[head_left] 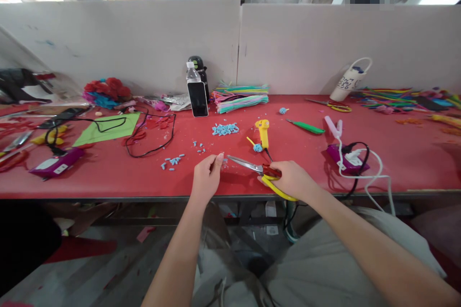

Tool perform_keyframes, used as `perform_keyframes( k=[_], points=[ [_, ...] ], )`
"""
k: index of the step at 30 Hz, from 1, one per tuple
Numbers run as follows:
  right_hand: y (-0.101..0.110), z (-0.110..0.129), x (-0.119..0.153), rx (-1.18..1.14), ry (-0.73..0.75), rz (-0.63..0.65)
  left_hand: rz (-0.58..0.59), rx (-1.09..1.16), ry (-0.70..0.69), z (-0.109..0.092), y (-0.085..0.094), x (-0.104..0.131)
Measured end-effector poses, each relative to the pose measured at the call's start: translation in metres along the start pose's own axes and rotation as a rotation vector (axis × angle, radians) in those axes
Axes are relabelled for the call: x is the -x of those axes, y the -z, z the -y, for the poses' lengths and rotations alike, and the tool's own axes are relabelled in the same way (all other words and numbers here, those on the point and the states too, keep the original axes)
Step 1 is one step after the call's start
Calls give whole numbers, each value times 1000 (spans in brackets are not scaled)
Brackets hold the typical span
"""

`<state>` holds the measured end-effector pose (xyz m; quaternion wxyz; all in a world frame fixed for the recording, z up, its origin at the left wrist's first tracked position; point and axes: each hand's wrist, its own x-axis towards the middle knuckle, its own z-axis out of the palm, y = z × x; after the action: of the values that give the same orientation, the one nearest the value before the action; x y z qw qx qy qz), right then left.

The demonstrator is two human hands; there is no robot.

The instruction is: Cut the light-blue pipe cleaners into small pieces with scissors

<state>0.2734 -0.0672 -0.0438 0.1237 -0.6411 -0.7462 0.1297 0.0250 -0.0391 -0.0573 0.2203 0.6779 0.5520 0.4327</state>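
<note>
Scissors (260,169), one pair held, two blue balls (257,147)

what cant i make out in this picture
In the head view:
Left hand: whether its pinched fingertips hold anything; too small to tell.
Right hand: some fingers, hidden by the hand itself and the handles of the scissors it holds.
Black flask: much of its body, behind the clear bottle and phone.
White bottle: its lettering, too small to read.
</note>
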Motion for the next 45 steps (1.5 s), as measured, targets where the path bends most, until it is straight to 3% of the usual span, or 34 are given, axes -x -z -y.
perform_keyframes(
  k=[45],
  points=[
    [4, 5, 2, 4, 16, 16, 0, 3, -12, 0, -1, 0]
  ],
)
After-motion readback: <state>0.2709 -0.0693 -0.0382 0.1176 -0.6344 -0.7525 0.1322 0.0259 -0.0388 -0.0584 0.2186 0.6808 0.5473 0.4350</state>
